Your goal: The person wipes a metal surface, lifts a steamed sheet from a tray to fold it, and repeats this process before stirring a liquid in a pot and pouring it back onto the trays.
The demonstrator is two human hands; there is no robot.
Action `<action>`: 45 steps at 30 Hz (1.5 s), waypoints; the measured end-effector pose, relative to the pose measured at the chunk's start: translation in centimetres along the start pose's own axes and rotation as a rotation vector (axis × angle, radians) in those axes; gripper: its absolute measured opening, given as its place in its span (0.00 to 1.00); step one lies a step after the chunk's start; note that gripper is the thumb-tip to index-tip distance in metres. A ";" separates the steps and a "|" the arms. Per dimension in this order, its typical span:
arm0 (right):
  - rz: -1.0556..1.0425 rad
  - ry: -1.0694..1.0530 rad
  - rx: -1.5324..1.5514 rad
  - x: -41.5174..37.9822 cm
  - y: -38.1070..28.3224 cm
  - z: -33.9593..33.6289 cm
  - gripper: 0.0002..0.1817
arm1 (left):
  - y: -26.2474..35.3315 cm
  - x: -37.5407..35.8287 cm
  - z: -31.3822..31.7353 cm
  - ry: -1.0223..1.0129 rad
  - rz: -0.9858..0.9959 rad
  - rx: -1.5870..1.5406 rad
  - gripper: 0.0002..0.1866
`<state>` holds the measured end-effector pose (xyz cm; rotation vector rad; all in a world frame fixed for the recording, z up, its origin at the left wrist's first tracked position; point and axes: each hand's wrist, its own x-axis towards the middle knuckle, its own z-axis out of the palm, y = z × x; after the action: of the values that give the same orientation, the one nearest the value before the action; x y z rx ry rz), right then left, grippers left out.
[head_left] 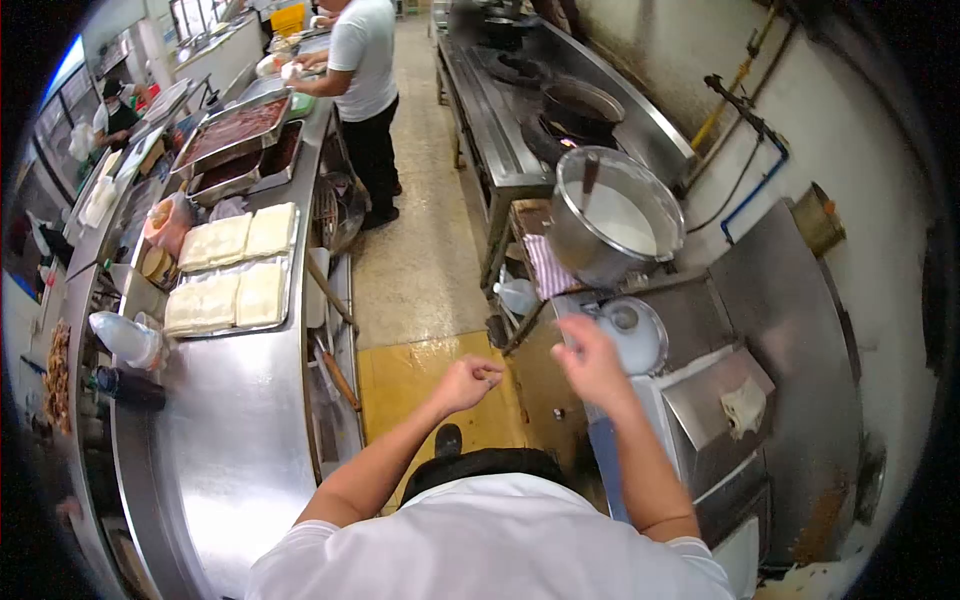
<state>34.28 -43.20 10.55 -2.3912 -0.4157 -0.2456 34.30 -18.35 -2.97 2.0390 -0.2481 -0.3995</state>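
My left hand [466, 384] is held over the aisle, its fingers curled in and nothing visible in them. My right hand [592, 362], slightly blurred, hovers near a round metal lid with a knob [630, 335]; its thumb stands apart from the fingers and I see nothing held. Beyond it stands a large metal pot [597, 250] containing white liquid [622, 218], with a dark-handled utensil [591, 172] leaning inside. A striped cloth [551, 266] hangs beside the pot. Neither hand visibly touches anything.
At left, a steel counter [235, 420] bears a tray of pale slabs [240, 300] and trays of dark red food [235, 130]. A person in a white shirt [365, 60] works at its far end. At right are a stove with a wok [582, 105] and a steel box with a cloth [745, 405].
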 end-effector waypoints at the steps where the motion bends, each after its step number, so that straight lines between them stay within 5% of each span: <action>1: -0.044 0.072 -0.039 2.5 0.0 -1.6 0.22 | -0.3 0.5 -1.3 0.001 0.007 0.059 0.20; 9: -0.248 0.260 -0.395 20.5 -0.2 -9.8 0.40 | -5.4 -0.6 -3.5 0.148 -0.134 0.042 0.24; 14: -0.383 -0.049 -0.411 27.3 5.3 -8.8 0.31 | -4.3 0.0 -3.9 0.186 -0.329 -0.069 0.26; 17: -0.322 -0.170 -0.336 28.9 5.6 -8.9 0.17 | -4.0 1.3 -3.9 0.250 -0.334 -0.148 0.25; 21: -0.225 -0.041 -0.400 32.0 8.8 -12.6 0.13 | -3.6 3.9 -3.8 0.276 -0.372 -0.107 0.24; 25: 0.165 -0.149 -0.969 33.0 9.9 -19.7 0.19 | -2.7 6.4 -3.9 0.250 -0.373 -0.112 0.23; 26: 0.128 -0.205 -1.092 32.1 10.2 -20.5 0.23 | -3.1 7.2 -3.6 0.244 -0.365 -0.110 0.23; 30: 0.061 -0.417 -1.230 27.5 12.5 -19.5 0.20 | -1.2 10.1 -4.8 0.162 -0.245 -0.054 0.22; 37: 0.316 -0.627 -1.159 22.1 5.5 -18.9 0.17 | 3.6 18.2 -8.3 -0.020 0.066 0.008 0.19; 45: 0.301 -0.448 -0.962 19.5 3.7 -16.7 0.08 | 13.8 26.5 -9.9 -0.011 0.533 0.021 0.17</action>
<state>52.71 -52.37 26.32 -3.4221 -0.1199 0.3174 62.48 -25.86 8.93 1.8981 -0.7820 -0.0747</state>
